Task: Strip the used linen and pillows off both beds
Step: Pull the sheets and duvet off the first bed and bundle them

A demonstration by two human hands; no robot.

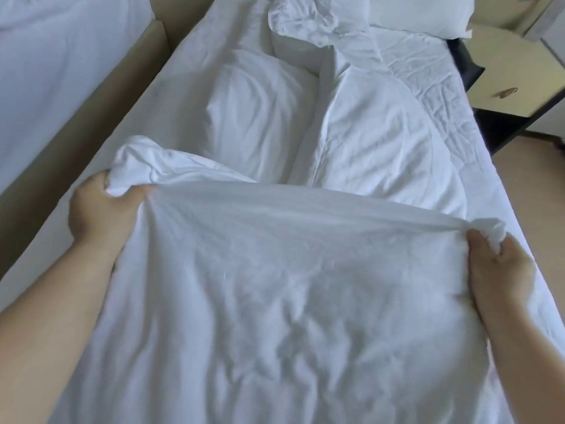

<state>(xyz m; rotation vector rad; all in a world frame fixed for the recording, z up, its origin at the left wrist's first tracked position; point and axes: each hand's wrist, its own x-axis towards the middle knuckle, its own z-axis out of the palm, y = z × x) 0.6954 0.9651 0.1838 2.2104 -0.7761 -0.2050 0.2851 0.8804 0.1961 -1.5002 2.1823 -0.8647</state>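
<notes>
A white duvet (275, 301) is stretched taut between my two hands over the near part of the bed. My left hand (94, 209) grips a bunched corner of it at the left. My right hand (501, 270) grips the other bunched corner at the right. Beyond the duvet lie two white pillows, one on the left (256, 117) and one on the right (376, 142), on the white sheet (434, 75). A crumpled white cloth (305, 19) lies past them. Another pillow (419, 13) rests at the head of the bed.
A second bed with white linen (61, 56) stands to the left, behind a tan bed frame (76, 117). A pale yellow bedside cabinet (516, 93) and wooden floor (532, 185) are on the right.
</notes>
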